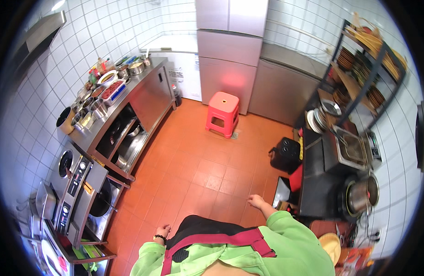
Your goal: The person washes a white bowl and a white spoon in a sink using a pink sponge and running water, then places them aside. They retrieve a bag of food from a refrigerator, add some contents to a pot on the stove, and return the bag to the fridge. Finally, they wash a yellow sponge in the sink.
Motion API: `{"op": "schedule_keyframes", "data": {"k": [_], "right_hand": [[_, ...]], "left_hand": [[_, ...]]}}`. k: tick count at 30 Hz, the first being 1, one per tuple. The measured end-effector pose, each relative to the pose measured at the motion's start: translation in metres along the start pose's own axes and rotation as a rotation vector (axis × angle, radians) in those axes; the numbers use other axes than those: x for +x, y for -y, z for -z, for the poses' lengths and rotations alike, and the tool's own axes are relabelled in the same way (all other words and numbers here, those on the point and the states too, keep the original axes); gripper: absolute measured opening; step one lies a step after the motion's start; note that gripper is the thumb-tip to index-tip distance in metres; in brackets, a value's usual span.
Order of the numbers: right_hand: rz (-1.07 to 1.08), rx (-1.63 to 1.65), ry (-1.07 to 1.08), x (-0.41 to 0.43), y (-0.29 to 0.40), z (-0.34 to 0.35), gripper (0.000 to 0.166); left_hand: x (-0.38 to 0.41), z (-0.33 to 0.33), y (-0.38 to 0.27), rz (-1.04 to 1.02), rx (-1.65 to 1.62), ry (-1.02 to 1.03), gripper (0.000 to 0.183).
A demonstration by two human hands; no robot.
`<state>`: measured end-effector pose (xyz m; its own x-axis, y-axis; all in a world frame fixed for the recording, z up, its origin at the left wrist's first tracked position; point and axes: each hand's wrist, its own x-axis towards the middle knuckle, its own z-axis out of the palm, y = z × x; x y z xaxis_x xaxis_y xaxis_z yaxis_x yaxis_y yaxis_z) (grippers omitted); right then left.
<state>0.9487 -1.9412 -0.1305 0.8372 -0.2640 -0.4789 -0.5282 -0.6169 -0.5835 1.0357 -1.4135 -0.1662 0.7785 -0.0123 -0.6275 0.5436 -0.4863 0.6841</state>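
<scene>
My left hand (162,232), with a dark bead bracelet at its wrist, hangs low beside the black apron (205,226). Nothing shows in it, but its fingers are too small to make out clearly. On the other side, my right hand (256,200) is held out over the orange tiled floor (198,165), its fingers curled in and holding nothing visible. Neither hand appears to touch anything. Farther ahead, a red plastic stool (224,102) stands before a steel refrigerator (229,72).
A steel counter (143,76) with several pots and food containers lines the left, beside an induction cooktop (74,179). To the right are a black bin (285,153), a dark worktable (315,186) with a fryer (349,148) and steel pot (362,196), and a dish rack (365,84).
</scene>
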Motion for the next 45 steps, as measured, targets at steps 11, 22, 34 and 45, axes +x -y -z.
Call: {"op": "schedule_keyframes", "data": {"k": [11,22,34,45], "right_hand": [[-0.029,0.003,0.159,0.248,0.082,0.120,0.024],[-0.089,0.016,-0.148,0.462,0.101,0.265,0.025],[0.496,-0.127,-0.857,0.816,0.417,0.578,0.040],[0.149,-0.166,-1.192,0.913,0.519,0.686,0.023]], "left_hand": [[0.190,-0.001,-0.098,0.339,0.229,0.076,0.022],[0.439,-0.034,-0.420,-0.195,0.069,0.026,0.026],[0.563,-0.026,-0.424,0.309,-0.099,-0.092,0.021],[0.717,0.005,-0.579,0.276,0.059,0.020,0.038]]}}
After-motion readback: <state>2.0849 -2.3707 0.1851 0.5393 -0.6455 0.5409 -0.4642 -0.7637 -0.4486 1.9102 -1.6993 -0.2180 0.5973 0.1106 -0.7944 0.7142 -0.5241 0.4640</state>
